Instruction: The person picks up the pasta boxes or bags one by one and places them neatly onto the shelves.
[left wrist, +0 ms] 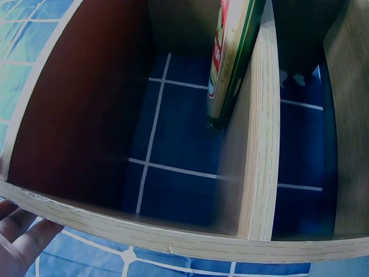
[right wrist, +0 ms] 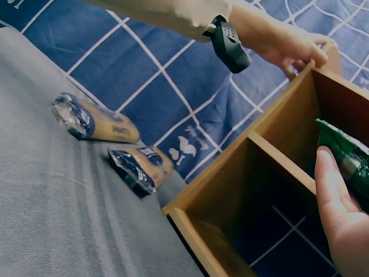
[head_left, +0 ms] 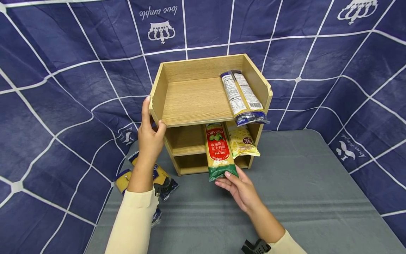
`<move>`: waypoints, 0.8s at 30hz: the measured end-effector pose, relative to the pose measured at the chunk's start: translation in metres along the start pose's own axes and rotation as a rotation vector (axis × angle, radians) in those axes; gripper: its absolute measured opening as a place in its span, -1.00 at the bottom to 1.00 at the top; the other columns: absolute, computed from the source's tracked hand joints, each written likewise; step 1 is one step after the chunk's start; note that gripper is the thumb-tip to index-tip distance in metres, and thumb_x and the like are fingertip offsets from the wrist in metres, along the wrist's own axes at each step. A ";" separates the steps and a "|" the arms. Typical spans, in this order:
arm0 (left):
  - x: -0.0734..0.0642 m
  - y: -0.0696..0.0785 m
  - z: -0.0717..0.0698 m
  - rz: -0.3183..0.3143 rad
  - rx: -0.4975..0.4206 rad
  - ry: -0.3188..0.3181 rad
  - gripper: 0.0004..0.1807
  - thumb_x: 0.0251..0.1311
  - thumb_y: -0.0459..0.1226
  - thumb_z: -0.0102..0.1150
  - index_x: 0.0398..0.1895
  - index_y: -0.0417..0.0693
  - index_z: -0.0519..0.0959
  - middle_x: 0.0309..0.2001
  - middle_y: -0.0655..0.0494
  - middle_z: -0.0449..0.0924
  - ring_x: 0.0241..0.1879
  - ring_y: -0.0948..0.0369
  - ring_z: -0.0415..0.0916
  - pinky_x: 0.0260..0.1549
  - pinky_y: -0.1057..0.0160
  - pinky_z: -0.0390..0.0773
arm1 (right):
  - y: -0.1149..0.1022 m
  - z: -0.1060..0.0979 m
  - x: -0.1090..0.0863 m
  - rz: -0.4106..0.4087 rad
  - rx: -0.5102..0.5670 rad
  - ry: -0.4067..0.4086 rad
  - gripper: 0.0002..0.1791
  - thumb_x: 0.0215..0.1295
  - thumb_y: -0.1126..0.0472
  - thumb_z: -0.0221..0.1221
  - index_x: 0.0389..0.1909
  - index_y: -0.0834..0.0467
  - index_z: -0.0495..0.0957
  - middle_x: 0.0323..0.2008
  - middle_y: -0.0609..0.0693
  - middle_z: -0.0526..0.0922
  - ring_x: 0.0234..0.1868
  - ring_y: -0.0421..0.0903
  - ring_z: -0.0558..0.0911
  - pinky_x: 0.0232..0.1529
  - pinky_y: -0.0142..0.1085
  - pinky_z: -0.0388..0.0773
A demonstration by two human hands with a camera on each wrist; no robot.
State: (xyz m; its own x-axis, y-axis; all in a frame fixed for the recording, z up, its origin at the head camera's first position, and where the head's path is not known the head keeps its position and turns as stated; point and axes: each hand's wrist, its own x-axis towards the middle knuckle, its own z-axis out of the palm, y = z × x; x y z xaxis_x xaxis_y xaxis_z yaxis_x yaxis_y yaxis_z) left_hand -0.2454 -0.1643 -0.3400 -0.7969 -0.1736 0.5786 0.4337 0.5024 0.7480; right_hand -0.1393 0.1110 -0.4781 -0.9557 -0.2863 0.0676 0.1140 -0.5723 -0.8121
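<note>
Navy white-lined cloth (head_left: 111,38) hung behind grey fabric surface (head_left: 291,183). Red-labelled, green-ended plastic spaghetti packet (head_left: 219,148) jutted from middle compartment of pale wooden shelf unit (head_left: 196,102), long axis front-to-back, ahead of right hand (head_left: 238,190), nearer grip, pinching green end; left hand (head_left: 150,139) gripped unit's left edge.

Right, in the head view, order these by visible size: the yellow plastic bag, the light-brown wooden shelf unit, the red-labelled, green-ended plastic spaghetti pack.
1. Light-brown wooden shelf unit
2. Red-labelled, green-ended plastic spaghetti pack
3. Yellow plastic bag; partly hidden, so its full size is unsure.
</note>
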 end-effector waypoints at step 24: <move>0.000 0.000 0.000 0.000 0.008 -0.002 -0.12 0.23 -0.34 0.00 0.56 0.56 0.06 0.39 -0.04 0.43 0.17 0.01 0.50 0.09 -0.14 0.51 | 0.005 0.000 0.048 0.015 0.212 0.167 -0.81 0.57 0.32 -0.09 0.02 0.17 0.46 -0.14 0.08 0.68 -0.13 -0.04 0.76 0.12 -0.16 0.65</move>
State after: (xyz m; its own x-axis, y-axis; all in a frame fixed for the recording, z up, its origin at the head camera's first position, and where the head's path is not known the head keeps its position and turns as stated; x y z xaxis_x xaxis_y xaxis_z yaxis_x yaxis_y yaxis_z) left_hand -0.2453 -0.1644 -0.3400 -0.7978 -0.1722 0.5778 0.4302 0.5088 0.7457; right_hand -0.1843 0.0949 -0.4787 -0.9830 -0.1753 -0.0548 0.1662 -0.7218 -0.6718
